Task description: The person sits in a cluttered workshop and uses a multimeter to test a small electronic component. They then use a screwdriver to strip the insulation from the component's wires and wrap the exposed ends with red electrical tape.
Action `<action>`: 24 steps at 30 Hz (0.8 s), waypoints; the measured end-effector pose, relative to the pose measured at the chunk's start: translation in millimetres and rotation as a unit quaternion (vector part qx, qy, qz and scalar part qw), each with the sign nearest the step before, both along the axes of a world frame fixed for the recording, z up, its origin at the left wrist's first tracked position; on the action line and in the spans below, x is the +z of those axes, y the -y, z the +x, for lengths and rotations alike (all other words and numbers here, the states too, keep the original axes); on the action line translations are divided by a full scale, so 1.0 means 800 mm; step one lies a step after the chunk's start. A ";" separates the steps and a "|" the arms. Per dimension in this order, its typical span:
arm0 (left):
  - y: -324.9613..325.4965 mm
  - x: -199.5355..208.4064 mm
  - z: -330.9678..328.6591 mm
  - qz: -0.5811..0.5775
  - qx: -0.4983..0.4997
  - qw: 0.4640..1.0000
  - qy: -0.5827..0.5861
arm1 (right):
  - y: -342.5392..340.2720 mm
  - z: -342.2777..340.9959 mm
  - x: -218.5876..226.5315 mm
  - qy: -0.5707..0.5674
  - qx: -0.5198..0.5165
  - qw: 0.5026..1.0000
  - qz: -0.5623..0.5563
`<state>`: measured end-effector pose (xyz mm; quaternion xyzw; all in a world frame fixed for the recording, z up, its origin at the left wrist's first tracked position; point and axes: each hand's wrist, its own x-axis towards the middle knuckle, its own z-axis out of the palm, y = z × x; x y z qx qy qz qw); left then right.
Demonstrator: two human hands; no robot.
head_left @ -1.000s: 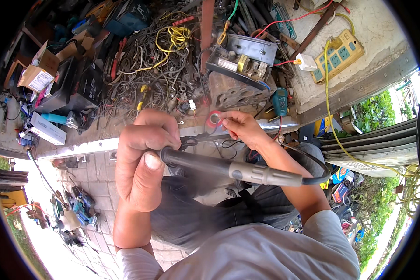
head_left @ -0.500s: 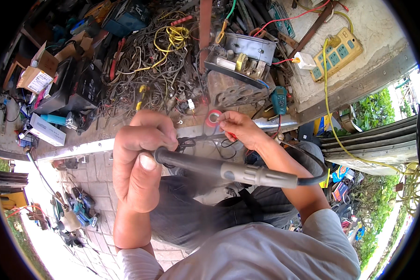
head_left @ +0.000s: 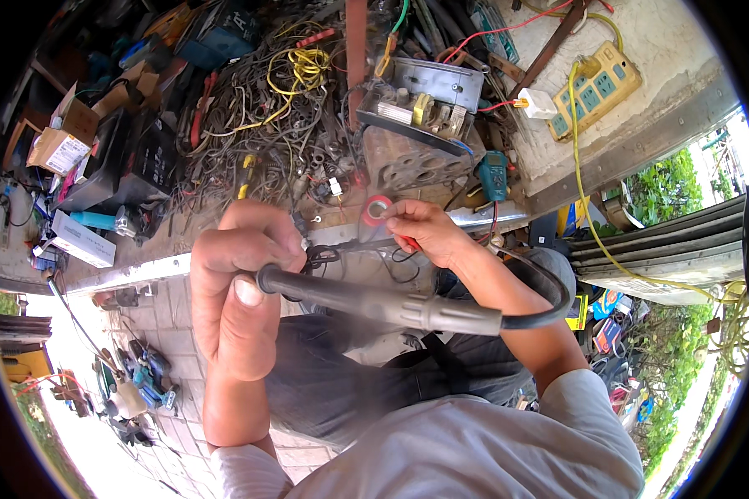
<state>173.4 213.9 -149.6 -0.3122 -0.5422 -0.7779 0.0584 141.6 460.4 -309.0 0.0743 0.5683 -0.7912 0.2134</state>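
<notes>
My left hand (head_left: 245, 291) is closed, its thumb pressed to the end of a black and grey cylindrical handle (head_left: 374, 303). The handle lies across the middle of the view, close to me, and a black cable (head_left: 558, 303) leaves its grey end and loops back beyond my right forearm. Farther off, the fingers of my right hand (head_left: 424, 229) are pinched at the rim of a small red tape roll (head_left: 375, 209). Something red (head_left: 409, 243) shows below those fingers; its kind is unclear. Thin dark wires (head_left: 349, 247) run between the hands, partly hidden by the left one.
Beyond my hands a bench holds tangled wires and scrap (head_left: 283, 125), an opened electrical box (head_left: 433, 96) on a metal block and a teal multimeter (head_left: 493, 176). A yellow power strip (head_left: 599, 91) lies far right. Black batteries (head_left: 141, 158) and cartons (head_left: 62, 141) stand left; tools (head_left: 146, 374) lie on the paving.
The handle and my left hand have shifted slightly left. My right hand stays at the tape roll, and the whole view has moved a little.
</notes>
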 end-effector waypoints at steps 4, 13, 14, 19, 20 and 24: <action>-0.001 -0.001 0.000 0.002 -0.001 1.000 0.006 | 0.000 0.001 0.000 0.003 -0.007 1.000 0.003; -0.003 0.000 0.000 -0.014 0.020 1.000 0.002 | 0.002 0.004 0.009 0.003 -0.022 0.999 0.027; -0.003 0.000 0.001 -0.014 0.020 1.000 0.003 | 0.002 0.004 0.010 0.003 -0.022 0.999 0.033; -0.003 -0.001 0.000 -0.014 0.020 1.000 0.001 | 0.003 0.005 0.006 -0.009 -0.025 0.999 0.045; -0.003 -0.001 0.000 -0.015 0.021 1.000 0.000 | 0.003 0.005 0.006 -0.008 -0.027 0.999 0.046; -0.003 0.001 0.001 0.008 -0.008 1.000 0.014 | 0.003 0.005 0.008 -0.008 -0.031 0.998 0.059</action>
